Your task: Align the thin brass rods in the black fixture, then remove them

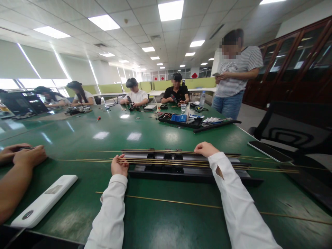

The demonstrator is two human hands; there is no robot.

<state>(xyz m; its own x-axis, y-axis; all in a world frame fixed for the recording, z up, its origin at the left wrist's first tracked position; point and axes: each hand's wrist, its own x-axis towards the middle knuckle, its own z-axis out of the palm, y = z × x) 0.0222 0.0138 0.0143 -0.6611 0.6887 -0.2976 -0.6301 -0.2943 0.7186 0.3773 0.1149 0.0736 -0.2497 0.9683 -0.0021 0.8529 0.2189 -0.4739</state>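
Observation:
Several long, thin brass-coloured rods [145,160] lie lengthwise over a dark frame with silver panels [197,170] and black blocks [150,168] in its middle. My left hand [119,166] is at the left end of the frame, its fingers curled closed around some of the rods, which stick out past it to the left. Toward the right, my right hand [206,149] is closed in a pinch on a rod along the frame's far edge. One loose rod [171,200] rests on the table in front of the frame, passing beneath my right forearm.
On the green table [77,138] a white oblong device [45,200] lies at left, near another person's hands [29,159]. A phone [269,151] lies at right. Farther back is a black tray [178,121] of parts. Several people sit around; one person [238,69] stands at right.

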